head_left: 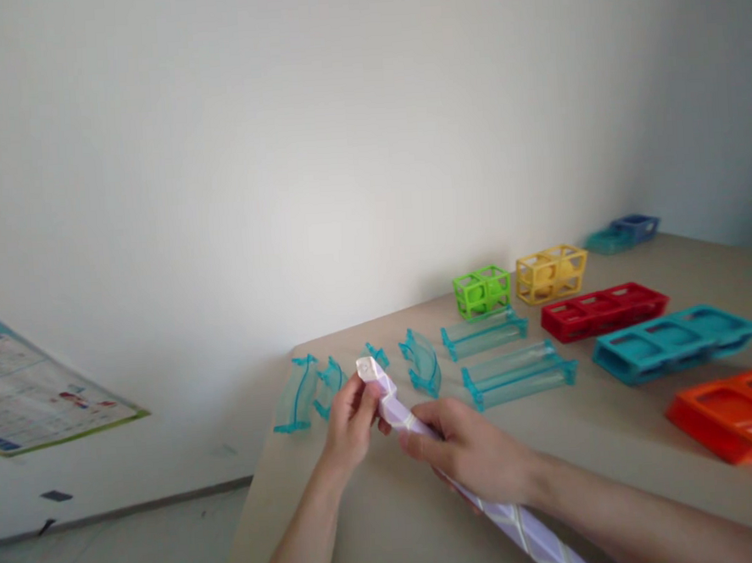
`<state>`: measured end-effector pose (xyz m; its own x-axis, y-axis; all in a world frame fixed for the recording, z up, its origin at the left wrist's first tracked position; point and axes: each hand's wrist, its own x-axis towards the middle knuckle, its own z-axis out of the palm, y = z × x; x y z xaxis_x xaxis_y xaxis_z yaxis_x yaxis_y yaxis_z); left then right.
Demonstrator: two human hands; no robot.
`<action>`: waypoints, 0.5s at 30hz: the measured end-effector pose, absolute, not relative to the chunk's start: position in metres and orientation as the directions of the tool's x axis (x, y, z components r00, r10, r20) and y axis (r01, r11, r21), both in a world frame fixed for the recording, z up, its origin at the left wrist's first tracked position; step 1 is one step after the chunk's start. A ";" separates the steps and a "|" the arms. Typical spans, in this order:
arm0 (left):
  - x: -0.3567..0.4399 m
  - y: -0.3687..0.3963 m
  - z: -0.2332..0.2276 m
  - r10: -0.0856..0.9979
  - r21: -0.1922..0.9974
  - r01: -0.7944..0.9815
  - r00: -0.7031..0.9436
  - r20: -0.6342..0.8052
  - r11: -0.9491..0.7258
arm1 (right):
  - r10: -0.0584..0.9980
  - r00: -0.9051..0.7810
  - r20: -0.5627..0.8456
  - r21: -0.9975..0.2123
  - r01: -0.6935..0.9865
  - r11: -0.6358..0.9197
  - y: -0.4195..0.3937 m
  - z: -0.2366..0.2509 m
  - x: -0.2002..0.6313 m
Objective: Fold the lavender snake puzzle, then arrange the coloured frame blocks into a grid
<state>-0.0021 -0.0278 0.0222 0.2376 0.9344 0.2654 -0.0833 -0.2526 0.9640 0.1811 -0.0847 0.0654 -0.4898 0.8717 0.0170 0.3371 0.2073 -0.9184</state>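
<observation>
Both hands hold one long white zigzag strip (pixel 424 436) over the near part of the counter (pixel 378 519). Left hand (pixel 350 423) has its fingers closed around the strip's far tip, thumb and fingertips pinching it. Right hand (pixel 472 454) is wrapped around the strip lower down, fingers curled shut on it; the rest of the strip runs near and right under the wrist toward the bottom edge. The strip looks folded or segmented, pale with faint lilac lines.

Just beyond the hands, clear teal curved track pieces (pixel 422 362) lie on the counter, two more (pixel 297 392) to the left near the counter's left edge, and a small one partly hidden behind the strip tip. Right of these, two clear teal straight track pieces (pixel 518 373) lie side by side, one farther than the other. Farther back sits a green cage block (pixel 482 292), and right of it a yellow cage block (pixel 550 273), close together. Right of the straight tracks: a red slotted tray (pixel 604 310), then a teal slotted tray (pixel 673 344) nearer, then an orange slotted tray (pixel 734 412) at the right edge. Far right corner has a small blue and teal piece (pixel 624 232), blurry. A poster (pixel 32 392) shows on the left, beyond the counter's edge.
</observation>
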 end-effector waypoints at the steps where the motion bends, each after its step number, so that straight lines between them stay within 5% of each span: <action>1: -0.002 -0.028 0.022 0.936 0.967 -0.089 0.242 0.255 -0.240 | 0.872 -0.490 0.019 -0.916 0.341 0.211 -0.085 0.067 0.182; 8: -0.008 -0.039 0.034 0.897 0.965 -0.165 0.362 0.253 -0.205 | 0.806 -0.592 0.005 -0.935 0.283 0.213 -0.087 0.071 0.183; 15: -0.012 -0.038 0.031 0.829 0.975 -0.136 0.514 0.219 -0.174 | 0.750 -0.651 -0.119 -0.975 0.219 0.036 -0.089 0.065 0.180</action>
